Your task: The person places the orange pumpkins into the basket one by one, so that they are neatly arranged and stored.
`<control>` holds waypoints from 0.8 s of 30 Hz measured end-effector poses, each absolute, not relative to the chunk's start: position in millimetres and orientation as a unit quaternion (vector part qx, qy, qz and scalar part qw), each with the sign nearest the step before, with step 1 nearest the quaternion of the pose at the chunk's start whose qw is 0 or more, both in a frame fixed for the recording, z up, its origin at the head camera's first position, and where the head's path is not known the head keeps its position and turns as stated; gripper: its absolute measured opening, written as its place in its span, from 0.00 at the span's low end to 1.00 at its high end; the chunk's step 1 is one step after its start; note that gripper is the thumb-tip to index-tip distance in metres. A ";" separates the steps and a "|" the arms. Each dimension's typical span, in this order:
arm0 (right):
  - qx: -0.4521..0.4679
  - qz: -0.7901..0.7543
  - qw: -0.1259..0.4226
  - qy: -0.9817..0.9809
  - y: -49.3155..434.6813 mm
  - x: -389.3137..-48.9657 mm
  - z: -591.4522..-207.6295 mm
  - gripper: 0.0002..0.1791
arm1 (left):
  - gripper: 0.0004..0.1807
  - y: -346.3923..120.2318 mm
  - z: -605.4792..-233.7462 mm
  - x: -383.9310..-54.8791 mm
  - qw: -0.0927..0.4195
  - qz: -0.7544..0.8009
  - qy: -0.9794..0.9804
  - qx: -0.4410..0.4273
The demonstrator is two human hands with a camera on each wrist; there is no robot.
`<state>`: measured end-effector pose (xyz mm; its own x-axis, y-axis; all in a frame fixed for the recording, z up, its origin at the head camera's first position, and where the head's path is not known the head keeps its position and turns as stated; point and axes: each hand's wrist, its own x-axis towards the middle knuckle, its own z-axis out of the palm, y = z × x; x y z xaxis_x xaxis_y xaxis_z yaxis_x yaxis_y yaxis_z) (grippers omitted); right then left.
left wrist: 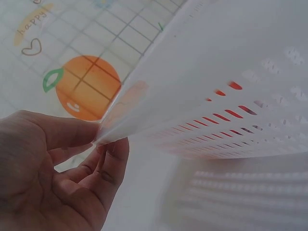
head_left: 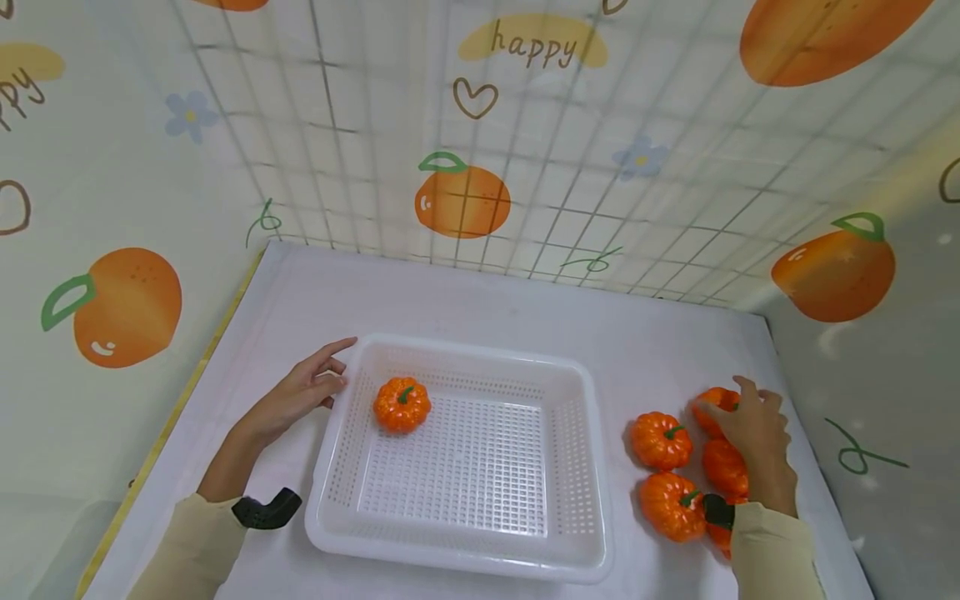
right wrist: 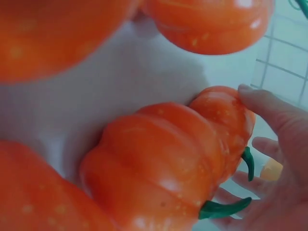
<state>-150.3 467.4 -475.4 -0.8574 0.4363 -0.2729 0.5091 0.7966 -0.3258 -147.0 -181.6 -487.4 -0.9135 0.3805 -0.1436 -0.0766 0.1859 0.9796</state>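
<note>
At the left rim of a white plastic basket, my left hand pinches the edge near the far corner. In the left wrist view the thumb and fingers of the left hand lie on both sides of the rim. One small orange pumpkin with a green stem sits in the basket. On the right, my right hand spreads around the farthest pumpkin of a group. In the right wrist view a fingertip touches that pumpkin, its other fingers behind.
Several more pumpkins stand right of the basket, among them one pumpkin and a nearer pumpkin. Others lie partly beneath the right arm. Walls with printed oranges close off the white table at the back and sides.
</note>
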 end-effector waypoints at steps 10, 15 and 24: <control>0.218 -0.197 0.109 0.950 469.3 -151.0 -476.9 0.47 | 0.33 -181.5 -486.4 -146.8 0.181 0.628 0.750 0.102; 0.201 -0.196 0.110 0.954 471.5 -152.4 -477.8 0.45 | 0.32 -179.6 -484.3 -146.2 0.180 0.626 0.752 0.098; 0.203 -0.195 0.114 0.953 472.4 -153.2 -479.0 0.45 | 0.32 -179.7 -484.2 -146.0 0.181 0.623 0.755 0.094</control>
